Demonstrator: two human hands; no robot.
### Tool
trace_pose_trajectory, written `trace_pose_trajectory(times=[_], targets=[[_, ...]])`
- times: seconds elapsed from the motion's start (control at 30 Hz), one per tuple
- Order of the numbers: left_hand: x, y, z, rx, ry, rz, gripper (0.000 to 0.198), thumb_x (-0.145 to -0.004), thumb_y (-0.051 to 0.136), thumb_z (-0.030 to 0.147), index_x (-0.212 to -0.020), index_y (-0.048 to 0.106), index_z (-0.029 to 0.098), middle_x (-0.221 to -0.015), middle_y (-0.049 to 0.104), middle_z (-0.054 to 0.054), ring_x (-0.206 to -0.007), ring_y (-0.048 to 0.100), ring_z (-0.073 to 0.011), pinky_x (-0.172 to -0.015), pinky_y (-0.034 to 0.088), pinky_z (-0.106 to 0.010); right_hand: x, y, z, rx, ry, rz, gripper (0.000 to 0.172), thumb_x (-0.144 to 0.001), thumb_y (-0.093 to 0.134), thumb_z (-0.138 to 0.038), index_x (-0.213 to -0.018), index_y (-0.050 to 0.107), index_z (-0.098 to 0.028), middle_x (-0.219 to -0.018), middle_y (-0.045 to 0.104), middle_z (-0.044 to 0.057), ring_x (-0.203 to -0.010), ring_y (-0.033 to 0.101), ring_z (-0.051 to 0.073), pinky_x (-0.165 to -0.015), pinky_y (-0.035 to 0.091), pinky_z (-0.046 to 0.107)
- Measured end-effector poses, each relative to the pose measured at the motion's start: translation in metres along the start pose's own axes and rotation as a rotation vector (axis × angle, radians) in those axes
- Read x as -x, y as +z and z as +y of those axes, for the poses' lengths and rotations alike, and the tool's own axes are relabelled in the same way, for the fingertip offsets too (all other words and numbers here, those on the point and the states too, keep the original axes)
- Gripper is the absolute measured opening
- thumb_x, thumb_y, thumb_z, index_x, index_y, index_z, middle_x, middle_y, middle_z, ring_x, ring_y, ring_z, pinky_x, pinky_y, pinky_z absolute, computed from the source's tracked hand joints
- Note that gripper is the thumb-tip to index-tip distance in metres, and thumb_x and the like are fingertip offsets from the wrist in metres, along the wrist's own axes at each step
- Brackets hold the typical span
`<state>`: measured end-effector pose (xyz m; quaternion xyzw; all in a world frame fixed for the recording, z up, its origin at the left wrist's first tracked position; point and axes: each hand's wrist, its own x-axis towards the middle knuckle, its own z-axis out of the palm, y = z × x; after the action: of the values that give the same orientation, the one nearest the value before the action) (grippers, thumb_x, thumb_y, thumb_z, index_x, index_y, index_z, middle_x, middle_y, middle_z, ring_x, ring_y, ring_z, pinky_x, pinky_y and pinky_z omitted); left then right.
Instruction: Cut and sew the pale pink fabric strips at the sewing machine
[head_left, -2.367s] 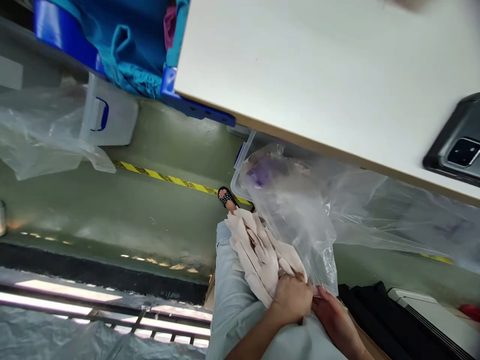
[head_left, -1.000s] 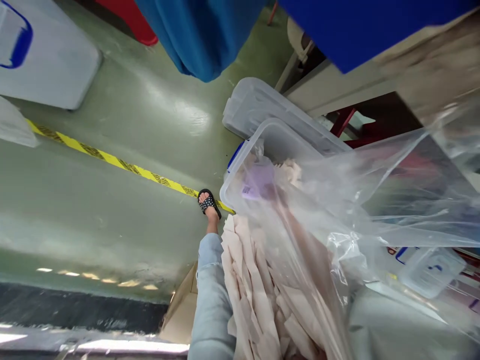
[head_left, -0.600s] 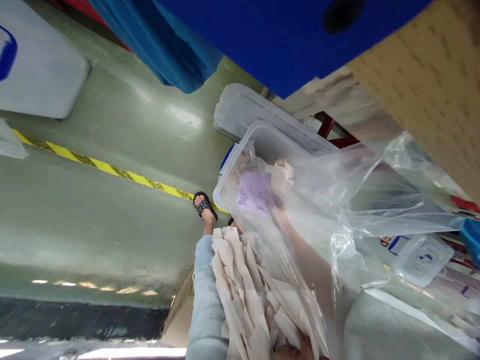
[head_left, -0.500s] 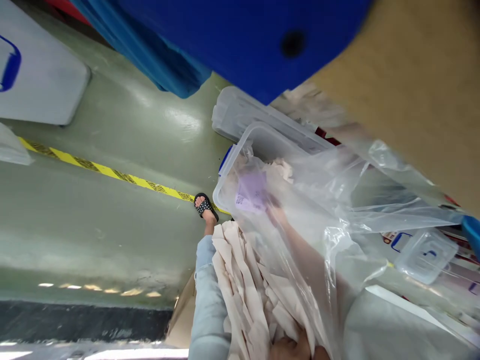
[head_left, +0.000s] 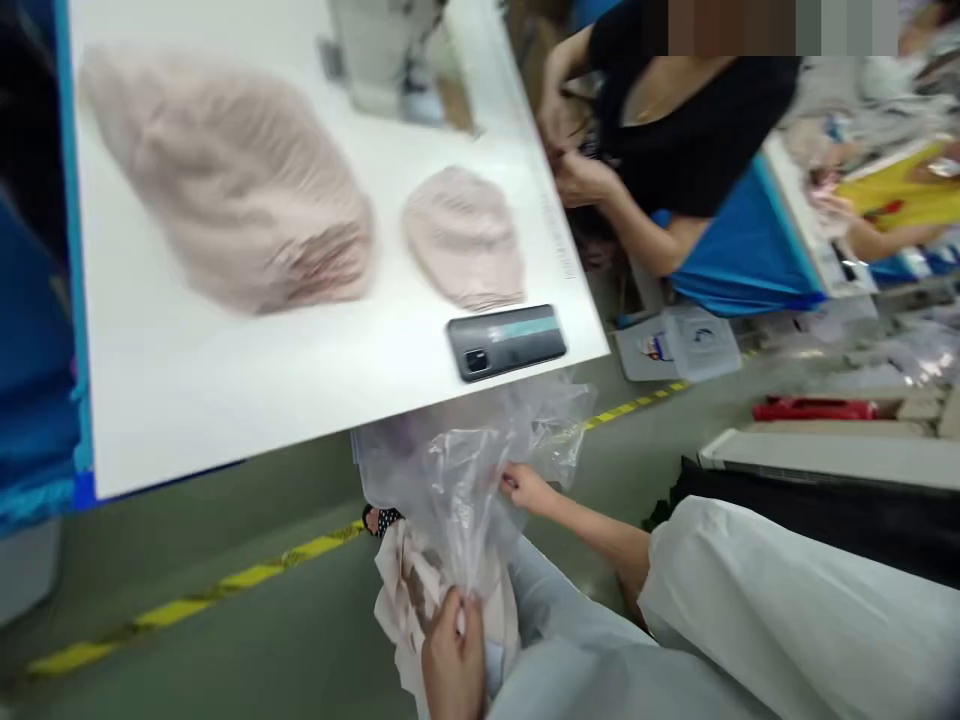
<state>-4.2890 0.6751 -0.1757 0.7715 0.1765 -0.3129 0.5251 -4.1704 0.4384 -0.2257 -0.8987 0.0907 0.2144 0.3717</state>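
Observation:
A clear plastic bag spreads below the table edge, over a plastic bin that is mostly hidden. My left hand is closed, its thumb and fingers pinching the gathered near end of the bag. Farther right, my right hand is closed on the side of the bag. A bundle of pale beige fabric pieces hangs over my lap, beside and under my left hand. Faint purple shows through the plastic near the table; what it is I cannot make out.
On the white table lie two beige fabric piles and a phone. Across from it, a person in a black top works with both hands. Lidded bins and yellow-black tape are on the floor.
My right hand has come out of the bag, where it was by a purple card, and now grips the bag's side. My left hand now pinches the bag. The view has swung up to the tabletop.

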Motion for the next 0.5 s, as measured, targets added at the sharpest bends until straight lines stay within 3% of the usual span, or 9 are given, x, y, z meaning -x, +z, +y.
trace_pose_trajectory(times=[0.03,0.1,0.2,0.27,0.4,0.5], targets=[[-0.004,-0.008,0.004,-0.021,0.001,-0.018,0.044,-0.088,0.043,0.061,-0.073,0.059,0.023,-0.063,0.061,-0.003,-0.058,0.057,-0.0212,-0.057,0.042,-0.028,0.016,-0.012,-0.004,-0.019,0.021,0.063,0.011,-0.094,0.061,-0.020,-0.087,0.068,-0.014,-0.087,0.067,0.002,-0.086,0.065,0.018,-0.084,0.055,0.033],[-0.008,-0.022,0.017,-0.075,0.018,-0.038,0.044,-0.086,0.042,0.061,-0.072,0.058,0.022,-0.061,0.060,-0.002,-0.054,0.054,-0.0201,-0.056,0.041,-0.028,0.051,-0.028,-0.010,-0.078,0.079,0.183,0.018,-0.087,0.052,-0.018,-0.093,0.069,-0.017,-0.096,0.068,0.005,-0.098,0.063,0.021,-0.093,0.052,0.037],[-0.001,-0.036,0.040,-0.180,0.081,-0.005,0.043,-0.087,0.036,0.057,-0.071,0.055,0.022,-0.060,0.058,-0.003,-0.053,0.051,-0.0198,-0.056,0.038,-0.030,0.107,-0.035,-0.016,-0.192,0.180,0.260,0.030,-0.079,0.047,-0.031,-0.096,0.068,-0.018,-0.102,0.068,0.010,-0.102,0.062,0.026,-0.095,0.051,0.043],[0.009,-0.041,0.052,-0.232,0.097,0.015,0.040,-0.088,0.033,0.052,-0.072,0.055,0.021,-0.065,0.060,-0.005,-0.059,0.054,-0.0210,-0.060,0.040,-0.030,0.140,-0.029,-0.020,-0.285,0.228,0.183,0.036,-0.075,0.045,-0.042,-0.091,0.067,-0.018,-0.095,0.069,0.011,-0.093,0.066,0.028,-0.087,0.055,0.043],[0.024,-0.048,0.059,-0.242,0.046,0.087,0.035,-0.090,0.039,0.044,-0.078,0.062,0.021,-0.081,0.069,-0.007,-0.078,0.062,-0.0212,-0.073,0.044,-0.029,0.177,-0.009,-0.030,-0.396,0.216,-0.153,0.047,-0.069,0.045,-0.061,-0.083,0.065,-0.021,-0.073,0.069,0.011,-0.071,0.069,0.031,-0.069,0.060,0.044],[0.030,-0.056,0.058,-0.229,-0.016,0.161,0.032,-0.091,0.048,0.045,-0.084,0.068,0.021,-0.084,0.072,-0.006,-0.080,0.064,-0.0215,-0.076,0.045,-0.029,0.176,0.001,-0.036,-0.363,0.261,-0.378,0.042,-0.058,0.057,-0.063,-0.084,0.068,-0.032,-0.082,0.072,0.009,-0.084,0.069,0.037,-0.075,0.058,0.047]])
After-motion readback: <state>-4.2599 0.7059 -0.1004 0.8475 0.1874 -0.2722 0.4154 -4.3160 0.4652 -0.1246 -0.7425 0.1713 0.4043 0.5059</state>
